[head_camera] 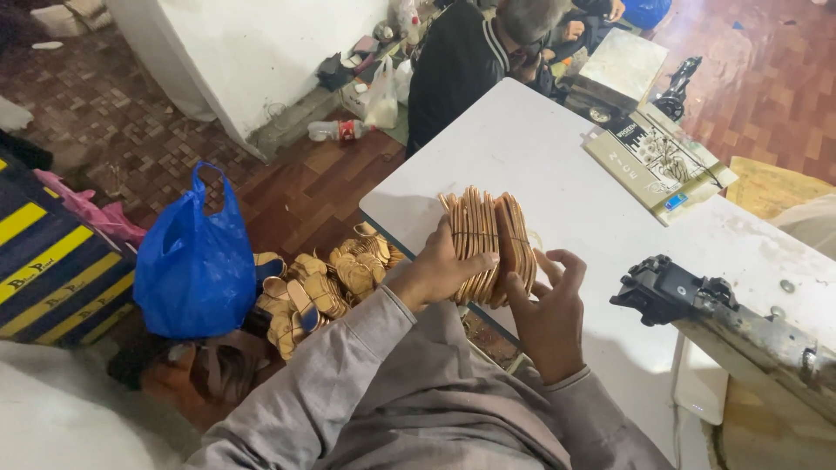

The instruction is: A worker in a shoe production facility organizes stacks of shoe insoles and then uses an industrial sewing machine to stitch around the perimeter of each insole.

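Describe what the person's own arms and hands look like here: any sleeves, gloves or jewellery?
Both hands, left hand and right hand, are bare: no gloves, rings or watch visible. Both arms wear long, loose grey fabric sleeves, creased, plain and unpatterned, ending in simple cuffs at the wrists.

My left hand (440, 271) curled against the near side of the upright stack of flat tan shoe soles (489, 244); my right hand (550, 306) spread open-fingered just right of it.
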